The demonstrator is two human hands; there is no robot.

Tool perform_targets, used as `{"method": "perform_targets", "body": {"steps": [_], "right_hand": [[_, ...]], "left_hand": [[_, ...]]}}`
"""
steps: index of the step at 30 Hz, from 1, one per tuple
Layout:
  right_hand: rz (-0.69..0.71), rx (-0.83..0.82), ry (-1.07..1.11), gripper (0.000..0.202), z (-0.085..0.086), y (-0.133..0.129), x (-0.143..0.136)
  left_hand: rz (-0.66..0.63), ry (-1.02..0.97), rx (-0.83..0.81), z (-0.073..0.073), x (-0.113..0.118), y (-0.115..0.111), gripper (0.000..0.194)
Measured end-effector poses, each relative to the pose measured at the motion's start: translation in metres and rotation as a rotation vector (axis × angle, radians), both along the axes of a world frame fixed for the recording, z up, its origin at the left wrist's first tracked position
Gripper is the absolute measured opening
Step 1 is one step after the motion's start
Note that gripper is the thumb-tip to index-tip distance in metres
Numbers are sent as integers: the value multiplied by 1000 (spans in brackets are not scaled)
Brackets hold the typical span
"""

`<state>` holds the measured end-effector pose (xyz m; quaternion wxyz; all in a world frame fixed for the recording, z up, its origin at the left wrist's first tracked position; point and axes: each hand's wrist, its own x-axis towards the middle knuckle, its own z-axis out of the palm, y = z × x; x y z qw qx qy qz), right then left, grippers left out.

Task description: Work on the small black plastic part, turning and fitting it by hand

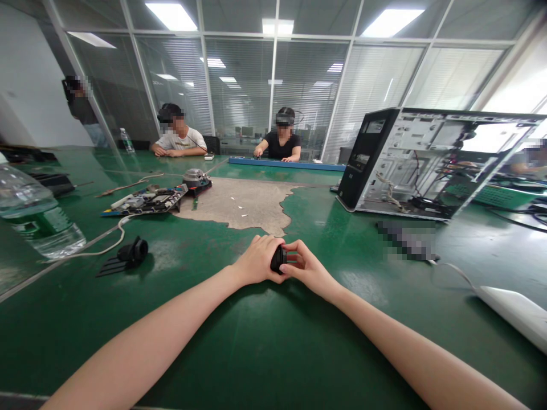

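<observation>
A small black round-edged part [278, 259], its exact kind unclear, is held between my two hands just above the green table [239, 353]. My left hand [258, 259] wraps around it from the left, hiding much of that side. From the right, the thumb and fingers of my right hand [305, 265] pinch its near face. Off to the left on the table lies another black plastic piece [133, 251] with a round end and several flat prongs.
An open computer case [363, 159] stands at the right. Left of centre sit a circuit board [147, 199] and a cooler [196, 179]. A water bottle [40, 216] is at the far left, a white device [515, 313] at the right. Co-workers sit across the table.
</observation>
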<state>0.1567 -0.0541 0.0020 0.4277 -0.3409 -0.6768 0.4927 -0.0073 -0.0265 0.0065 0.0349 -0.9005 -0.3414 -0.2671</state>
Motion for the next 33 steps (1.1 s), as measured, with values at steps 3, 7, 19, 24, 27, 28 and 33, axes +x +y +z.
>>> {"method": "perform_targets", "body": {"steps": [3, 7, 19, 24, 27, 28, 33], "right_hand": [[27, -8, 46, 31, 0, -1, 0], [-31, 4, 47, 23, 2, -3, -2], [-24, -2, -2, 29, -1, 2, 1], [23, -4, 55, 30, 0, 1, 2], [-24, 17, 38, 23, 1, 1, 1], [-31, 21, 32, 22, 0, 1, 0], [-71, 10, -14, 29, -2, 3, 1]], "left_hand": [[0, 6, 0, 0, 0, 0, 56], [-1, -8, 2, -1, 0, 0, 56], [-2, -14, 2, 1, 1, -1, 59], [9, 12, -2, 0, 0, 0, 58], [11, 5, 1, 0, 0, 1, 61], [10, 2, 1, 0, 1, 1, 61], [-4, -13, -11, 0, 1, 1, 60]]}}
